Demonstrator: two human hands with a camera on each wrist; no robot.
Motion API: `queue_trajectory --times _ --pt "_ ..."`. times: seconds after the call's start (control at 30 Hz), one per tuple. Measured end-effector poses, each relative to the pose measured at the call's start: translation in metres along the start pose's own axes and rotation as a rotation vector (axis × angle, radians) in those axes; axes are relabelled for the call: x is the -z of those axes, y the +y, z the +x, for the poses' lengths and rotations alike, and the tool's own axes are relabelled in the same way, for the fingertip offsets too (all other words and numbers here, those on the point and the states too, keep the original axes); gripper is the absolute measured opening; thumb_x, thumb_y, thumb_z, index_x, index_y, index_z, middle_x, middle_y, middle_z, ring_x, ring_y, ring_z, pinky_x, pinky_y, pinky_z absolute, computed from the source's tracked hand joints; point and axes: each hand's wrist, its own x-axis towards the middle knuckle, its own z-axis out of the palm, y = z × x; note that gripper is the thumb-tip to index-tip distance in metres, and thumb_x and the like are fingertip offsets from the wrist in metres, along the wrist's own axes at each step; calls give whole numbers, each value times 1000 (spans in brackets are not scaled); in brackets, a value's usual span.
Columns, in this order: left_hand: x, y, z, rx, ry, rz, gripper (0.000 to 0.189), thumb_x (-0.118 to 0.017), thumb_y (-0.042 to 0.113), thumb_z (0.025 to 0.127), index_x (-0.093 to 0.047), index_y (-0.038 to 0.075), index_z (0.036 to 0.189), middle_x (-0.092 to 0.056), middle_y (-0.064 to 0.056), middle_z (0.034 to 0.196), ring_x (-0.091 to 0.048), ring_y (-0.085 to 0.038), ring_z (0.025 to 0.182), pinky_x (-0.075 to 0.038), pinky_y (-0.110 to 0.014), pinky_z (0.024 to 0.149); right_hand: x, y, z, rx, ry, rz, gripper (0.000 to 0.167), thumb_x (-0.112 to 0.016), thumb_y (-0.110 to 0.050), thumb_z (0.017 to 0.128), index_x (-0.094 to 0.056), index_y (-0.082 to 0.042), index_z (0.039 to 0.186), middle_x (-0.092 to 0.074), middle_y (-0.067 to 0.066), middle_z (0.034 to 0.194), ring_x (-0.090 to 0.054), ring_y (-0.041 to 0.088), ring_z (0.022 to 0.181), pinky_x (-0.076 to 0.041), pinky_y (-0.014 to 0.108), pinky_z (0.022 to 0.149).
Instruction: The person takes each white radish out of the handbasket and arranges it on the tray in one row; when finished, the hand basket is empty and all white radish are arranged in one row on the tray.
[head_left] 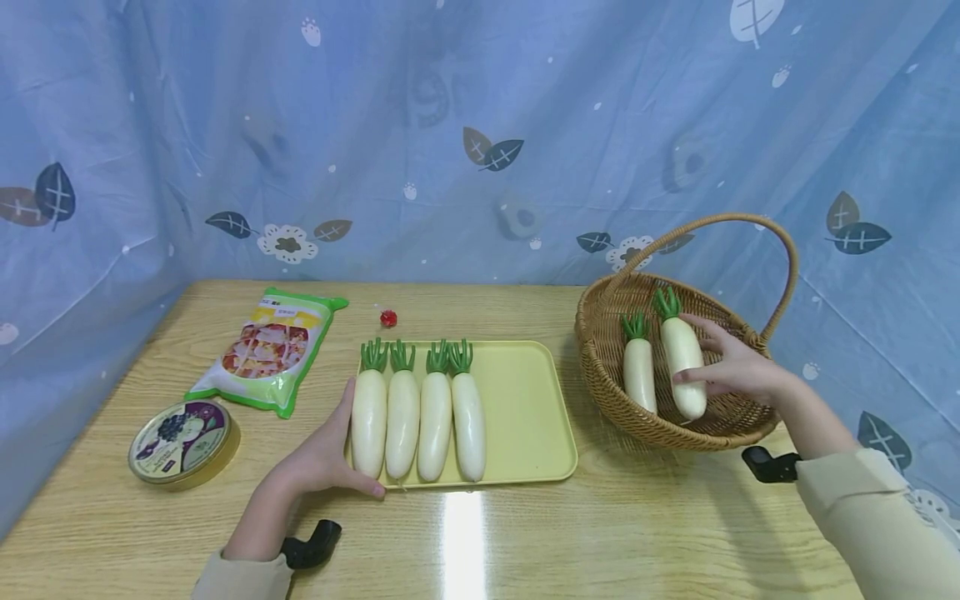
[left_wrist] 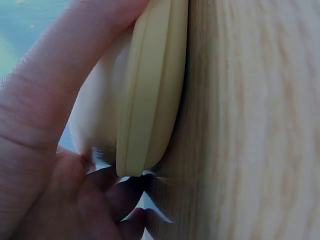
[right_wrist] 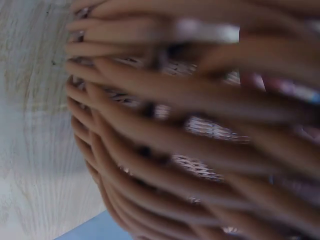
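My left hand (head_left: 322,457) holds the left front corner of a pale yellow tray (head_left: 525,417), its thumb along the front edge. In the left wrist view, thumb and fingers lie around the tray's rim (left_wrist: 145,95). Several white radishes (head_left: 370,425) with green tops lie side by side on the tray's left part, the leftmost beside that hand. Over at the right, my right hand (head_left: 738,362) grips a white radish (head_left: 681,350) inside a wicker basket (head_left: 600,383). Another white radish (head_left: 639,375) lies left of it there. The right wrist view shows only basket weave (right_wrist: 150,125) and table.
Left of the tray lie a green-edged food bag (head_left: 270,350) and a round tin (head_left: 180,442). A small red object (head_left: 387,318) sits behind the tray. The basket's tall handle (head_left: 783,242) arches over its opening. A blue patterned curtain (head_left: 420,167) hangs behind the wooden table (head_left: 570,533).
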Motion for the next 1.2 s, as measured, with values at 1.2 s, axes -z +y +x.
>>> queue_trajectory --times 1.2 --pt "0 2 -1 -2 6 -2 152 -91 33 44 22 7 142 11 -23 149 2 -39 135 -7 -56 106 -16 -34 -34 30 94 -91 96 -65 -7 83 5 -15 147 -11 40 133 -60 30 91 -53 46 69"
